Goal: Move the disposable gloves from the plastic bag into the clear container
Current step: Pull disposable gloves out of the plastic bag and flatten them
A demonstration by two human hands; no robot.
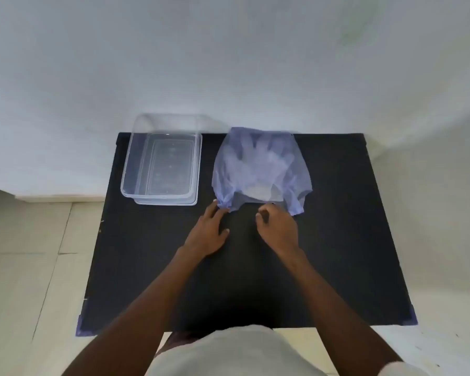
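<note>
A thin bluish plastic bag (261, 169) lies on the black table (337, 240), its open handles toward me. Pale disposable gloves (261, 156) show through it, fingers pointing away. My left hand (208, 232) lies flat with its fingertips on the bag's left handle. My right hand (278, 229) is curled at the bag's mouth edge, thumb and fingers pinched; whether it holds the plastic I cannot tell. The clear container (162, 164) stands empty at the table's far left.
A white wall runs behind the table. Pale floor tiles (25, 253) lie to the left and right. Blue corner guards (83, 328) mark the table's near corners. My light shirt fills the bottom of the view.
</note>
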